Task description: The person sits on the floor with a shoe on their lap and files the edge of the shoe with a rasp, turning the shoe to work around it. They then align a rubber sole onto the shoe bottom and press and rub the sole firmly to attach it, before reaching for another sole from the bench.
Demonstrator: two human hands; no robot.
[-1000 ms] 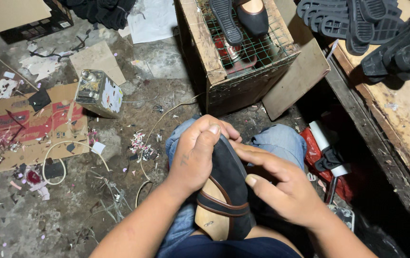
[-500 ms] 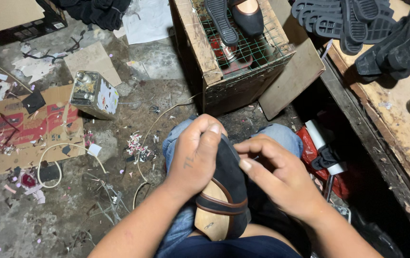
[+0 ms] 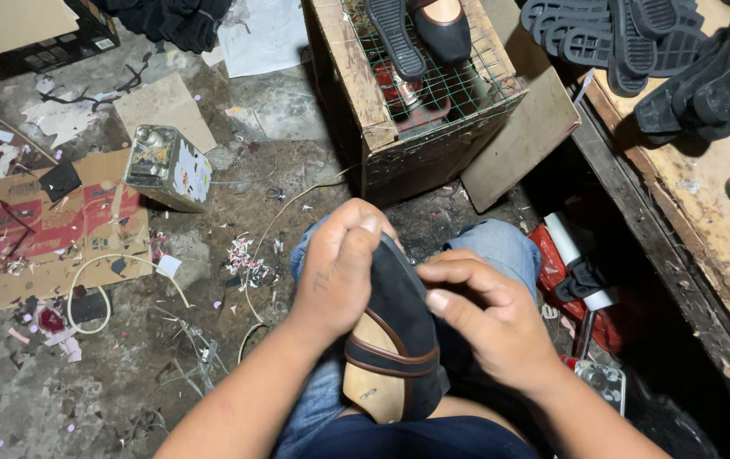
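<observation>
A black flat shoe (image 3: pixel 399 340) with a tan insole and a brown strap lies on my lap, toe pointing away from me. My left hand (image 3: pixel 339 268) wraps over the toe from the left, fingers curled around the tip. My right hand (image 3: pixel 488 319) presses on the shoe's right side, thumb against the black upper and fingers curled over the edge. My jeans-clad knees (image 3: pixel 501 246) show under the shoe.
A wooden crate with a wire mesh top (image 3: pixel 420 93) stands ahead and holds two shoes. A metal can (image 3: pixel 165 166) and flattened cardboard (image 3: pixel 38 225) lie on the littered floor at left. Black soles (image 3: pixel 603 38) are piled on a wooden bench (image 3: pixel 705 212) at right.
My right hand has slid up along the shoe's right side, toward the toe. My left hand keeps its grip on the toe.
</observation>
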